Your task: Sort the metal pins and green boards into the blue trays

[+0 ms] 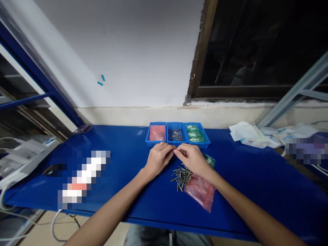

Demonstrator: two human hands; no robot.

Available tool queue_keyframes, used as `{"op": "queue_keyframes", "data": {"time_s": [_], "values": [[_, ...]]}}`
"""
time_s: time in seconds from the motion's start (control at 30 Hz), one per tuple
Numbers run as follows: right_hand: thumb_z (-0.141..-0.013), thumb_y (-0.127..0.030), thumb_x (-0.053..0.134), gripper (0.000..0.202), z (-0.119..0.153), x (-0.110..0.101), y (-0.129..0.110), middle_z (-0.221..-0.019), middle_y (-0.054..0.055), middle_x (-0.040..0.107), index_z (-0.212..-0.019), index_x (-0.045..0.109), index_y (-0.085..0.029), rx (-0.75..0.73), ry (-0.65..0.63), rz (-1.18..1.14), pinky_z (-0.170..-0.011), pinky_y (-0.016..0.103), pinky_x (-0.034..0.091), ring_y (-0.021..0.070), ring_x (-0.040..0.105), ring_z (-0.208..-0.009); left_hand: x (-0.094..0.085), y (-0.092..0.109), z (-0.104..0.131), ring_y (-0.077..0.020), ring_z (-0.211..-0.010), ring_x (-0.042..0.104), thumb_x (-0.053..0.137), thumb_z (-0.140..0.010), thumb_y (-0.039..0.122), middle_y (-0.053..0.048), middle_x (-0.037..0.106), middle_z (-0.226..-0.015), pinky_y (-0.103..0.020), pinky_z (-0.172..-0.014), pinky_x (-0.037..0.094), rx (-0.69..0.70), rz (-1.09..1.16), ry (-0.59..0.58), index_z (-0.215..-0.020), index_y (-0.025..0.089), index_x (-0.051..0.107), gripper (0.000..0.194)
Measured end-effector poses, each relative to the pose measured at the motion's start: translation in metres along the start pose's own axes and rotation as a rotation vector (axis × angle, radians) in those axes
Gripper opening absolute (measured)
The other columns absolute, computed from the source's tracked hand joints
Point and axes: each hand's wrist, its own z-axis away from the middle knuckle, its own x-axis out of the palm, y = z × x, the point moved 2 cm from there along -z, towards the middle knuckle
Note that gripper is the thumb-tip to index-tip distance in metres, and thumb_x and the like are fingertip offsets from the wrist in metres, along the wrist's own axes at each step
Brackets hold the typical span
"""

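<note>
My left hand (158,157) and my right hand (191,157) meet at the fingertips just in front of the blue bins. Both are closed in a pinch, and whatever they hold is too small to make out. Below my right hand a pile of metal pins (181,177) lies on the blue table (115,198). Beside the pile is a pink plastic bag (201,193), partly under my right wrist. A green packet (210,160) shows behind that wrist.
Three blue bins stand at the back: one with pink bags (157,132), one with metal pins (175,134), one with green packets (195,133). White crumpled packaging (249,134) lies back right. A blurred white object (89,174) and a dark object (53,169) are at left.
</note>
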Motion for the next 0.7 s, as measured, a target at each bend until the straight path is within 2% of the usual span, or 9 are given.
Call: {"op": "queue_keyframes", "data": {"time_s": [0.13,0.23,0.37,0.47,0.57,0.7], "values": [[-0.097,-0.024,0.049,0.025,-0.001,-0.005,0.001,-0.076,0.001,0.067,-0.078,0.066,-0.020,0.028,0.057,-0.063,-0.066,0.028,0.043,0.0157,0.060,-0.070,-0.001,-0.003,-0.001,-0.0186,-0.092,0.066,0.050,-0.101,0.023,-0.007,0.071,-0.101,-0.033,-0.084,0.052,-0.057,0.125,-0.004,-0.114,0.019,0.066,0.022],[-0.094,-0.022,0.053,0.015,0.000,-0.002,0.007,-0.084,0.002,0.069,-0.088,0.068,-0.020,0.069,0.105,-0.102,-0.072,0.029,0.047,0.0167,0.063,-0.075,-0.004,0.001,-0.004,-0.0185,-0.092,0.065,0.051,-0.100,0.024,-0.007,0.070,-0.100,-0.033,-0.085,0.052,-0.117,0.201,0.006,-0.118,0.020,0.068,0.024],[-0.091,-0.026,0.058,0.014,0.002,0.010,0.014,-0.092,0.004,0.071,-0.101,0.066,-0.020,0.160,0.048,-0.301,-0.076,0.030,0.052,0.0178,0.066,-0.083,-0.009,0.007,-0.011,-0.0185,-0.096,0.065,0.055,-0.098,0.025,-0.008,0.068,-0.103,-0.032,-0.088,0.052,-0.229,0.361,0.046,-0.112,0.020,0.073,0.023],[-0.091,-0.030,0.060,0.015,0.002,0.013,0.018,-0.096,0.004,0.071,-0.101,0.067,-0.021,0.215,0.038,-0.373,-0.076,0.031,0.053,0.0192,0.067,-0.089,-0.009,0.006,-0.014,-0.0169,-0.089,0.068,0.062,-0.094,0.026,-0.006,0.072,-0.101,-0.030,-0.084,0.054,-0.361,0.523,0.056,-0.109,0.020,0.073,0.019],[-0.091,-0.031,0.062,0.013,0.001,0.010,0.019,-0.094,0.004,0.071,-0.098,0.066,-0.021,0.201,0.074,-0.330,-0.071,0.030,0.053,0.0197,0.067,-0.088,-0.006,0.002,-0.014,-0.0152,-0.077,0.069,0.070,-0.088,0.026,-0.005,0.074,-0.092,-0.028,-0.075,0.056,-0.475,0.684,0.085,-0.108,0.017,0.069,0.022],[-0.094,-0.026,0.059,0.008,0.002,0.003,0.008,-0.087,0.003,0.070,-0.095,0.065,-0.021,0.081,0.072,-0.078,-0.072,0.031,0.050,0.0194,0.064,-0.082,-0.005,0.001,-0.014,-0.0150,-0.072,0.069,0.076,-0.082,0.030,-0.003,0.072,-0.078,-0.025,-0.067,0.056,-0.525,0.702,0.120,-0.084,0.014,0.067,0.018]]}}
